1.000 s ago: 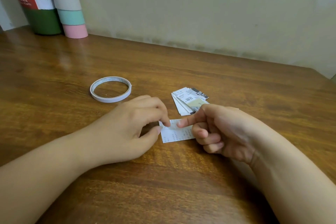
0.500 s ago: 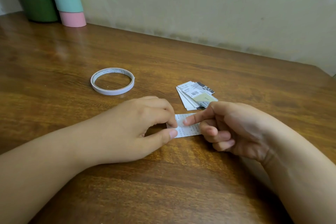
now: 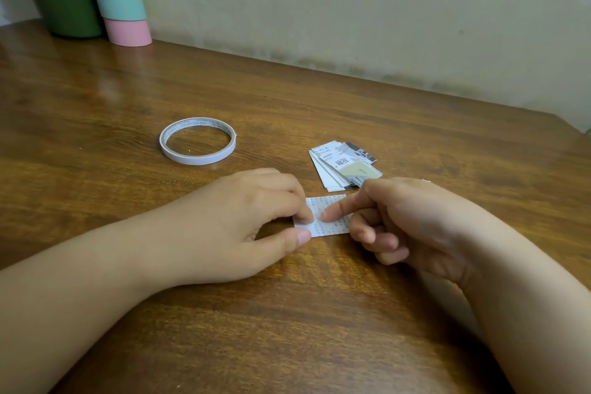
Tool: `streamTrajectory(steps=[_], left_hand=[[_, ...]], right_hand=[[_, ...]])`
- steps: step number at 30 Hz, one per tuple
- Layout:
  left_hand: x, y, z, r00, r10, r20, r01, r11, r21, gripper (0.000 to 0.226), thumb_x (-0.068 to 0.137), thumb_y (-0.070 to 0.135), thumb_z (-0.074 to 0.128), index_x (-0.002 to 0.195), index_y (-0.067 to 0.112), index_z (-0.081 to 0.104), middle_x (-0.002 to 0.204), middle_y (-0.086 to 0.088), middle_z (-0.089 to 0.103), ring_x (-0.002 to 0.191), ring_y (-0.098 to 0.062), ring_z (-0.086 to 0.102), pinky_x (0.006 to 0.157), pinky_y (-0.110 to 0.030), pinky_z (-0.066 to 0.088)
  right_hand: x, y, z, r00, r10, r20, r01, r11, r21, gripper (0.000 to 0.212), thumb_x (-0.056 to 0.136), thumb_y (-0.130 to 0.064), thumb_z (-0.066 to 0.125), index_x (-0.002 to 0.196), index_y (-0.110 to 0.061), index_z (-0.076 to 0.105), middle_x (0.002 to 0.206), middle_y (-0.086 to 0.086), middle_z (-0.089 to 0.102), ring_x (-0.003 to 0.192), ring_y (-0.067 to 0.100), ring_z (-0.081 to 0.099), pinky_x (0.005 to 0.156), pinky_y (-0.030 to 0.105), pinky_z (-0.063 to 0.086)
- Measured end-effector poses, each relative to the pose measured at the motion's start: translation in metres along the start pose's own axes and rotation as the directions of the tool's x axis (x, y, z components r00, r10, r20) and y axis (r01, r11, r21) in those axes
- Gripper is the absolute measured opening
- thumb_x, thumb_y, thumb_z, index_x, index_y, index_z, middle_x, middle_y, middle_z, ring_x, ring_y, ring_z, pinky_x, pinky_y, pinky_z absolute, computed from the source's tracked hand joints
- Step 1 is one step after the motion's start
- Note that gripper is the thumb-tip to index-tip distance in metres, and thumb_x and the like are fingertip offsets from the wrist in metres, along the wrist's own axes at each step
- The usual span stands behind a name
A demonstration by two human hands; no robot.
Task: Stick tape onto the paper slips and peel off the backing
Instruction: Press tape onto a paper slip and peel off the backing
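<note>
**White slip pinned under both hands, backing edge to find**

White printed paper slip (image 3: 329,217) lies flat on the brown wooden desk (image 3: 319,329), directly in front of you and just short of the small fanned pile of printed slips (image 3: 339,166). Your left hand (image 3: 243,221) pinches the slip's left end, forefinger on top and thumb at the near corner. Your right hand (image 3: 412,224) presses its straight index finger onto the slip's middle; its other fingers are curled in and hold nothing. Whether a strip of tape already sits on the slip is too fine to tell.

Expect the slip to handle as very light, thin and limp: it will slide on the glossy desk and crease or tear if you pull hard. Keep one fingertip flat on it as an anchor, and take the backing at a corner with a nail, peeling low and slowly along the length so the paper does not lift with it.

Your thin white ring of double-sided tape (image 3: 197,141) rests well apart to the left, lying flat. Stacked pastel tape rolls (image 3: 123,6) and a green cylinder (image 3: 67,9) stand at the far left against the wall.
</note>
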State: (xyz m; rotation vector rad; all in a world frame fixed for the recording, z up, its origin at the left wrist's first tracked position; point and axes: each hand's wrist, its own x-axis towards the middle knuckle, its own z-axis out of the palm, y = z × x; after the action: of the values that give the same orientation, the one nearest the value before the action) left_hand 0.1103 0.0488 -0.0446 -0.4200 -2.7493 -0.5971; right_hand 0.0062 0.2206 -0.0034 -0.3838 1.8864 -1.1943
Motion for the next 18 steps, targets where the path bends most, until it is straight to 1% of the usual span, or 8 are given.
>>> streamTrajectory(steps=[4,8,10,14,18], left_hand=[[0.0002,-0.0007,0.0016,1.000,0.015,0.012,-0.016,1.000,0.022,0.037,0.089,0.045,0.042,0.106,0.022,0.068,0.098,0.014,0.059,0.093,-0.001,0.050,0.082,-0.019,0.038],[0.0004,-0.0009,0.0025,0.999,0.030,0.017,-0.031,0.999,0.041,0.037,0.090,0.044,0.042,0.108,0.023,0.067,0.097,0.013,0.057,0.092,-0.001,0.048,0.082,-0.017,0.036],[0.0011,-0.0009,0.0036,0.999,0.029,0.017,-0.030,0.998,0.050,0.037,0.090,0.043,0.042,0.110,0.024,0.067,0.097,0.013,0.056,0.092,-0.002,0.048,0.082,-0.018,0.037],[0.0028,-0.0008,0.0049,0.999,0.043,0.014,-0.044,0.997,0.069,0.037,0.092,0.038,0.040,0.109,0.022,0.068,0.096,0.011,0.056,0.090,-0.005,0.049,0.080,-0.025,0.042],[0.0031,-0.0008,0.0062,0.999,0.036,0.015,-0.037,0.996,0.079,0.038,0.092,0.038,0.038,0.110,0.021,0.067,0.097,0.010,0.055,0.091,-0.005,0.047,0.081,-0.027,0.041]], right_hand=[[-0.0006,-0.0009,0.0024,0.999,-0.022,-0.026,0.020,0.998,-0.057,0.038,0.094,-0.010,0.029,0.097,0.004,0.064,0.047,0.004,0.044,0.034,0.009,0.029,0.033,0.015,0.023],[-0.0007,-0.0010,0.0044,0.998,-0.037,-0.054,0.032,0.995,-0.096,0.035,0.094,-0.010,0.032,0.097,0.003,0.064,0.046,0.004,0.045,0.035,0.010,0.030,0.034,0.015,0.024],[-0.0008,-0.0009,0.0051,0.997,-0.047,-0.069,0.038,0.991,-0.127,0.034,0.094,-0.010,0.033,0.096,0.002,0.065,0.045,0.004,0.046,0.035,0.011,0.031,0.034,0.017,0.025],[-0.0014,-0.0009,0.0064,0.993,-0.068,-0.096,0.050,0.984,-0.173,0.033,0.093,-0.009,0.034,0.094,0.000,0.065,0.046,0.004,0.048,0.036,0.012,0.032,0.035,0.017,0.026],[-0.0011,0.0007,0.0082,0.985,-0.094,-0.143,0.055,0.966,-0.254,0.029,0.093,-0.013,0.038,0.090,-0.007,0.066,0.047,0.003,0.051,0.036,0.014,0.035,0.036,0.019,0.029]])
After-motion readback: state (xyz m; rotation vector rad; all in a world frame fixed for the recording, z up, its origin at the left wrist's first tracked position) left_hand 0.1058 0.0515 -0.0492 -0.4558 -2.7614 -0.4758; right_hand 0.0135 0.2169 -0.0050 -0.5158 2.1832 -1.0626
